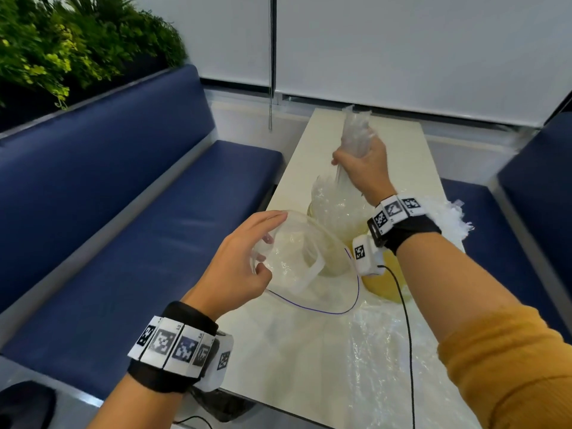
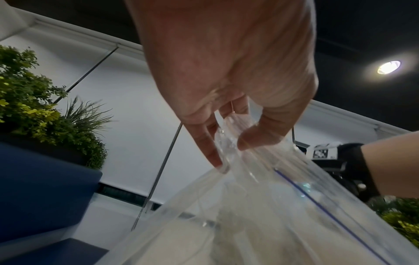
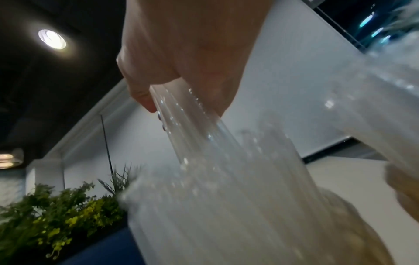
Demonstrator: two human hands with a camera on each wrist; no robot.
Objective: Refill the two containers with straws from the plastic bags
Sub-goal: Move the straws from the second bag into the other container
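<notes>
My right hand (image 1: 365, 164) grips a bundle of clear straws (image 1: 356, 130), lifted above the far container (image 1: 337, 212) so they can drop in upright. My left hand (image 1: 244, 258) pinches the zip bag (image 1: 309, 267) mouth open, near and left over the counter (image 1: 309, 360), ready for another grab.

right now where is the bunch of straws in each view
Head: the bunch of straws is upper centre, gripped in the right hand above the table.
Left wrist: not in it.
Right wrist: the bunch fans down from the fist at centre.
Shared landmark: the green plants.
</notes>
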